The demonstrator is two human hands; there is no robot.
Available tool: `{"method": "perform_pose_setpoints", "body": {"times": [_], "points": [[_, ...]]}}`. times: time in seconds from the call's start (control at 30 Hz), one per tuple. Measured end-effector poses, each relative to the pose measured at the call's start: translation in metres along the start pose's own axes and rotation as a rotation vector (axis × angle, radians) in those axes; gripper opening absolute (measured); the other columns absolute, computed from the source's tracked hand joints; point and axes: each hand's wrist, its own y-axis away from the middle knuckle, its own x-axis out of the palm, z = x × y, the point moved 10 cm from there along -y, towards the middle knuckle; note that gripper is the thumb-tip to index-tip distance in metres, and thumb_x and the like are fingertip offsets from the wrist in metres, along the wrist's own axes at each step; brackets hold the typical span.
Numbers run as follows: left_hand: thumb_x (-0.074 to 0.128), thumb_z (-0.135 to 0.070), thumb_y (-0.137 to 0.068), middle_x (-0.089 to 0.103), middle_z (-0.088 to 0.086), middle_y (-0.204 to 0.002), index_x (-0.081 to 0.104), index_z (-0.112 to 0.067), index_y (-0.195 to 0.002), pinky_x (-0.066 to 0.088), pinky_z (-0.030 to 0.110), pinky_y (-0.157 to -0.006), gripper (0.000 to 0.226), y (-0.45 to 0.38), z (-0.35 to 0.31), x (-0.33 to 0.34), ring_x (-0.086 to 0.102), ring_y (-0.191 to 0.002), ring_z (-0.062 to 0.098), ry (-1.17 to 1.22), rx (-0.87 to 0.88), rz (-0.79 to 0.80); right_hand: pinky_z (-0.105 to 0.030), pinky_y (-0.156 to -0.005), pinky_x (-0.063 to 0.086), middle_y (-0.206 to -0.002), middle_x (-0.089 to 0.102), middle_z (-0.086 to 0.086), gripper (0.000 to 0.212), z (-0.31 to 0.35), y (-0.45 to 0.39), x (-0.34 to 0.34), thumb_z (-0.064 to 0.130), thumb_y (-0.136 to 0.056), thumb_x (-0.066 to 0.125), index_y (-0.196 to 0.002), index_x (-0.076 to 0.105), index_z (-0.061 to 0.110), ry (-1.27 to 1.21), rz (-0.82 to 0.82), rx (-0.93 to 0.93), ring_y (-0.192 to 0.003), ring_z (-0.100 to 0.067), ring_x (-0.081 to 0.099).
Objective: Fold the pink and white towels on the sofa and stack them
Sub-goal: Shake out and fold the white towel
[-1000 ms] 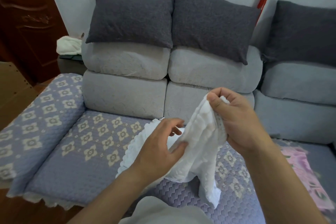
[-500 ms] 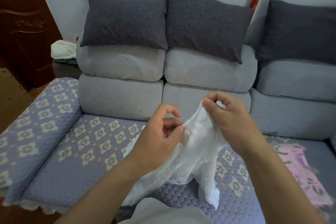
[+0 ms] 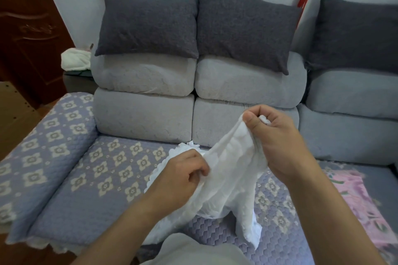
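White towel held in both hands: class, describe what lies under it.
Under the white towel, gripped by the left hand and right hand, lies the sofa's patterned purple cover. Whatever sits directly beneath its hanging folds is hidden.

White towel (image 3: 232, 178); pink floral towel (image 3: 357, 200); lilac seat cover (image 3: 103, 170) with cream flowers; dark grey cushions (image 3: 150, 26).

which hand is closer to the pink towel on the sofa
Right. The right hand grips the white towel just left of the pink towel; the left hand sits farther left.
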Motion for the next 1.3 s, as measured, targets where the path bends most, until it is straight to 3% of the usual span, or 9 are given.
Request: {"method": "perform_pose_setpoints", "body": {"times": [0.17, 0.33, 0.47, 0.63, 0.77, 0.87, 0.97, 1.07, 1.3], "points": [[0.053, 0.012, -0.078, 0.062, -0.013, -0.086, 0.070, -0.014, -0.079, 0.044, 0.014, -0.069, 0.031, 0.007, 0.032, -0.010, 0.061, -0.081, 0.006, 0.056, -0.099, -0.099, -0.046, -0.068, 0.050, -0.071, 0.060, -0.007, 0.025, 0.001, -0.004, -0.010, 0.026, -0.100, 0.059, -0.076, 0.065, 0.020, -0.047, -0.028, 0.008, -0.067, -0.026, 0.056], [0.066, 0.009, -0.085, 0.062, -0.012, -0.092, 0.065, -0.016, -0.086, 0.048, 0.014, -0.077, 0.026, 0.007, 0.034, -0.005, 0.062, -0.090, 0.011, 0.158, -0.168, -0.171, -0.041, -0.065, 0.050, -0.070, 0.061, -0.007, 0.025, 0.003, -0.006, -0.005, 0.024, -0.100, 0.058, -0.077, 0.066, 0.018, -0.091, -0.009, 0.013, -0.066, -0.025, 0.056], [0.054, 0.019, -0.080, 0.070, -0.008, -0.096, 0.073, -0.012, -0.084, 0.054, 0.024, -0.079, 0.037, 0.008, 0.036, -0.007, 0.067, -0.093, 0.006, 0.118, -0.015, -0.170, -0.036, -0.060, 0.051, -0.068, 0.060, -0.004, 0.027, 0.007, -0.010, -0.016, 0.022, -0.100, 0.058, -0.074, 0.065, 0.019, -0.122, -0.051, 0.004, -0.062, -0.021, 0.057], [0.060, 0.014, -0.086, 0.068, -0.009, -0.112, 0.075, -0.016, -0.112, 0.048, 0.011, -0.087, 0.043, 0.001, 0.028, 0.021, 0.058, -0.101, -0.005, 0.005, 0.043, -0.027, -0.034, -0.062, 0.050, -0.068, 0.059, -0.005, 0.026, 0.002, -0.008, -0.005, 0.020, -0.100, 0.057, -0.074, 0.064, 0.017, -0.180, -0.003, 0.028, -0.062, -0.020, 0.056], [0.055, -0.002, -0.090, 0.063, -0.012, -0.107, 0.078, -0.016, -0.102, 0.052, 0.022, -0.074, 0.030, -0.010, 0.025, 0.048, 0.060, -0.091, 0.007, 0.003, 0.047, 0.108, -0.032, -0.062, 0.048, -0.068, 0.057, -0.006, 0.024, 0.005, -0.005, 0.009, 0.018, -0.099, 0.058, -0.075, 0.063, 0.016, -0.189, 0.051, 0.015, -0.064, -0.021, 0.053], [0.052, 0.009, -0.083, 0.060, -0.017, -0.101, 0.079, -0.018, -0.090, 0.054, 0.026, -0.074, 0.040, -0.007, 0.028, 0.060, 0.061, -0.091, 0.007, 0.057, 0.019, 0.241, -0.033, -0.062, 0.048, -0.068, 0.057, -0.005, 0.024, 0.006, -0.007, -0.001, 0.018, -0.099, 0.058, -0.077, 0.063, 0.015, -0.170, 0.004, 0.014, -0.065, -0.021, 0.052], [0.046, 0.019, -0.074, 0.060, -0.017, -0.089, 0.074, -0.010, -0.068, 0.047, 0.016, -0.070, 0.041, 0.005, 0.033, 0.051, 0.059, -0.084, 0.005, 0.190, -0.119, 0.269, -0.028, -0.057, 0.050, -0.063, 0.059, -0.001, 0.026, 0.000, -0.011, -0.021, 0.018, -0.100, 0.057, -0.075, 0.063, 0.017, -0.190, -0.103, 0.042, -0.057, -0.015, 0.055], [0.043, 0.025, -0.073, 0.058, -0.016, -0.081, 0.066, -0.020, -0.057, 0.041, 0.012, -0.073, 0.052, 0.017, 0.032, 0.036, 0.058, -0.080, 0.007, 0.370, -0.245, 0.230, -0.029, -0.056, 0.052, -0.063, 0.062, 0.000, 0.025, -0.011, -0.013, -0.035, 0.019, -0.100, 0.058, -0.076, 0.064, 0.017, -0.227, -0.181, 0.103, -0.056, -0.014, 0.058], [0.040, 0.020, -0.085, 0.067, -0.017, -0.095, 0.070, -0.026, -0.092, 0.043, 0.009, -0.079, 0.055, 0.024, 0.039, 0.023, 0.061, -0.094, 0.001, 0.322, -0.349, -0.101, -0.031, -0.061, 0.055, -0.066, 0.061, -0.004, 0.023, -0.021, -0.011, -0.008, 0.016, -0.100, 0.057, -0.079, 0.063, 0.014, -0.339, -0.101, 0.159, -0.058, -0.017, 0.060]]}}
